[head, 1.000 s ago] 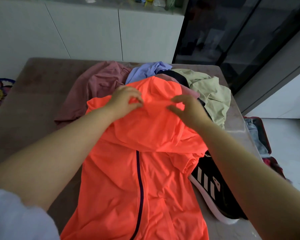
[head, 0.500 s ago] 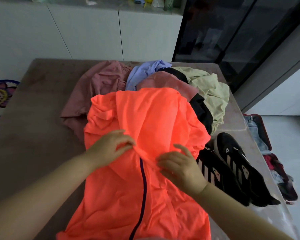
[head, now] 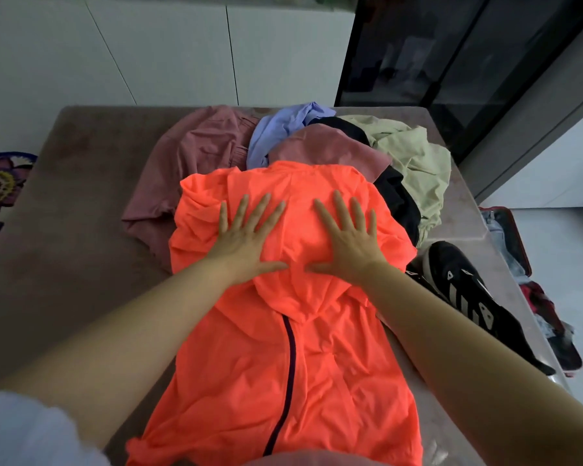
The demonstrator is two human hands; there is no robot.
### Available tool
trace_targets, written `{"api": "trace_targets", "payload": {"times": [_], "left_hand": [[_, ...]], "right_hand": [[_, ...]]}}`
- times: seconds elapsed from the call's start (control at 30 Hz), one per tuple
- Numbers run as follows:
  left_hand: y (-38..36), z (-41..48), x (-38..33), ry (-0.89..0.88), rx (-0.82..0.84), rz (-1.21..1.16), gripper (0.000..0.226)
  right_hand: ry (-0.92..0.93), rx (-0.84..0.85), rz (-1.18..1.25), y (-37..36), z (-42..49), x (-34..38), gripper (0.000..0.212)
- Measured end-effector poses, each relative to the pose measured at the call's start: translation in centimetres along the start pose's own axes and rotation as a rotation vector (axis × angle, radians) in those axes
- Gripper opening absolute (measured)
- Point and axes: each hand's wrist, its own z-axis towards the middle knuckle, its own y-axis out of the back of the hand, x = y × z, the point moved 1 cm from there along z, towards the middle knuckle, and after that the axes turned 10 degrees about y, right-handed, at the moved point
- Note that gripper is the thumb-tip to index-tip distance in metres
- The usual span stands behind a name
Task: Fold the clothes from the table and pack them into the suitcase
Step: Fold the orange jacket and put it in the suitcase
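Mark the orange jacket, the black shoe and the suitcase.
orange jacket [head: 243, 381]: head view, on the front panel beside the dark zip.
black shoe [head: 451, 270]: head view, on the dark upper at its far end.
suitcase [head: 518, 240]: head view, on its red rim beside the table.

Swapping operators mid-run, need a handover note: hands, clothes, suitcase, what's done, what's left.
Left hand and right hand: both open, flat on the orange jacket, pressing it.
Jacket lies on the table, hood turned down over the zip.
Other clothes heaped unfolded behind it; black shoes to its right.
Suitcase open on the floor at right, some things inside.
Left: finish folding the jacket, fold the heap, pack everything.
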Motion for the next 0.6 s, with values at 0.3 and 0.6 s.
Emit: {"api": "trace_targets", "payload": {"times": [0.3,0.6], "left_hand": [[-4.6,-7.4,4.0,-0.223,-0.179,0.008,0.081],[-10.3,-20.1,4.2,-0.261,-0.067,-0.088,0.056]], "right_hand": [[0.166,-0.314,-0.072,-4.4,-8.8,-0.3,0.099],[0.094,-0.071,-0.039,-12.9,-20.7,2.7,0.064]]}}
